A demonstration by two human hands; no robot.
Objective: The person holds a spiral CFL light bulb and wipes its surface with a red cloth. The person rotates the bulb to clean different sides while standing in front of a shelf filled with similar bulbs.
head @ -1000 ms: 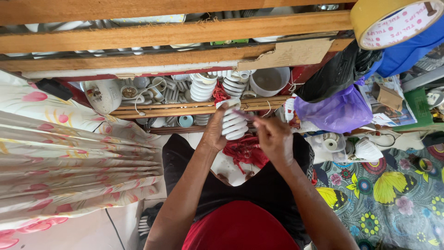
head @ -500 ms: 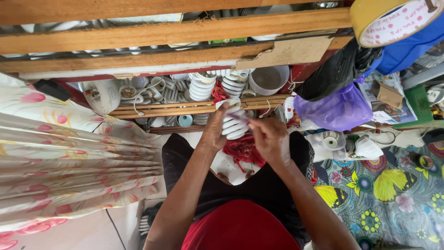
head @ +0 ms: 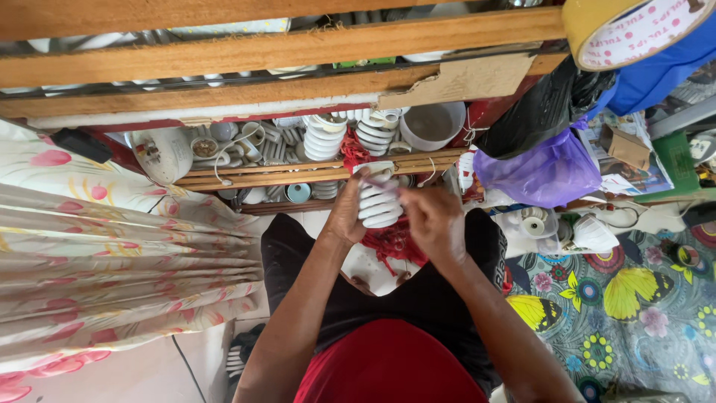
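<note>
My left hand (head: 344, 213) wraps the side of a white spiral bulb (head: 378, 200), fingers curled and clamped on it, base end toward the wooden rack. My right hand (head: 432, 222) is at the bulb's right flank, fingertips pinched together on something thin near the top coil; I cannot tell what, it is too small. The bulb sits between both hands, held in the air just in front of the slats (head: 261, 177), above a red bundle (head: 388, 242) lying on my lap.

Step in hand, as I judge it: working on the bulb, picking or pulling at a part by the coil while the left hand steadies it. The next move calls for a firm left hold without squeezing the glass spiral, and a fine right pinch drawn away from the coil rather than across it.

Edges and room:
- Ahead: slats and the shelf behind, crowded with more bulbs (head: 324, 138), bulb bases and a white cup (head: 432, 125). Very near the held bulb; little room forward.
- Right: purple bag (head: 548, 172) and black bag (head: 537, 112) hang near the right wrist; a wide swing would brush them.
- Left: floral curtain (head: 112, 254), soft, near the left elbow.
- Above right: tape roll (head: 619, 30), well apart.
- Toward me: open room over the lap; best direction to withdraw.
</note>
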